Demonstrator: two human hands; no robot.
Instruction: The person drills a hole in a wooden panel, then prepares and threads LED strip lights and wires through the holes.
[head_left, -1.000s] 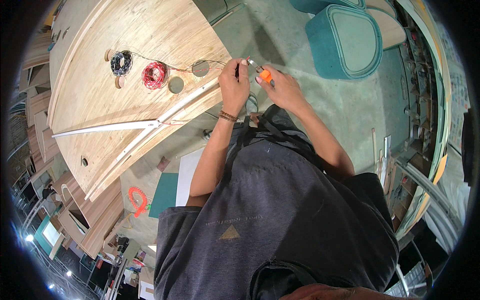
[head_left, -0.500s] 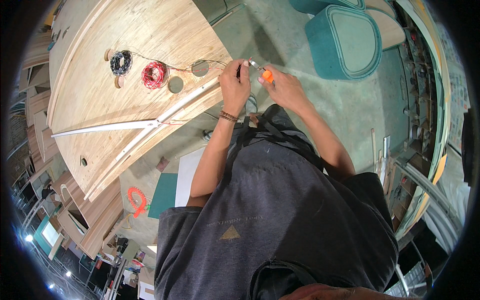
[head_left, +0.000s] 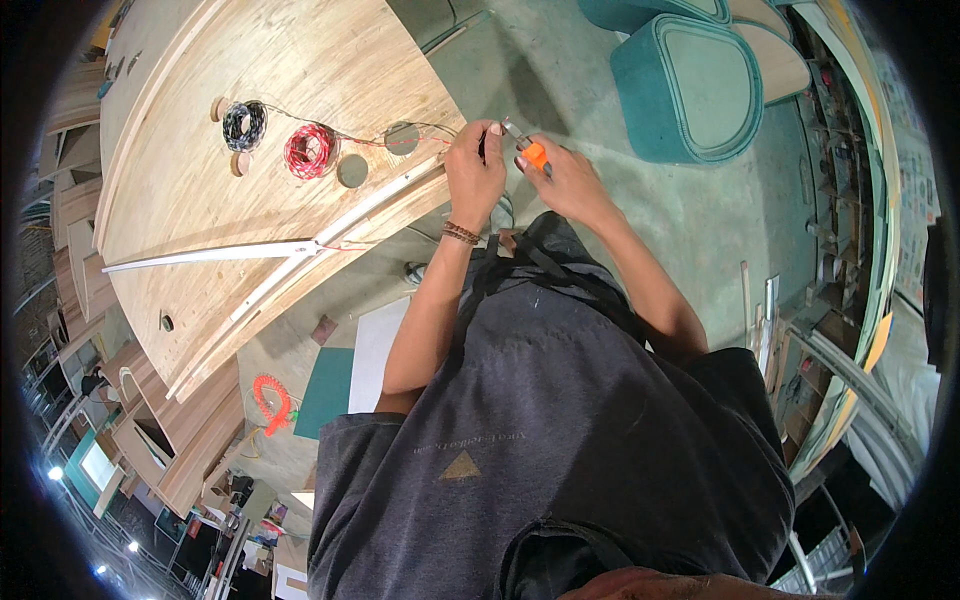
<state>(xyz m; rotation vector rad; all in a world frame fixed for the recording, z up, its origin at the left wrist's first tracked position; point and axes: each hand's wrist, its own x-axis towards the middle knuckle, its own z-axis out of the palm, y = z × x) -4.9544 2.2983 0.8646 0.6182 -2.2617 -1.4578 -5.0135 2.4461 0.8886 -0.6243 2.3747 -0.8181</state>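
I see my left hand [head_left: 474,165] pinching the thin wire end at the plywood panel's [head_left: 200,190] edge, my right hand [head_left: 560,180] gripping an orange-handled tool [head_left: 528,150] on it. Squeezing too hard could sever the strand, and a tug could drag the red wire coil [head_left: 310,150] off the panel

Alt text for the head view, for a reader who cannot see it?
Seen from above, a person's left hand pinches thin wire while the right hand holds an orange-handled tool at the edge of a plywood panel. A black wire coil and a red wire coil lie on the panel.
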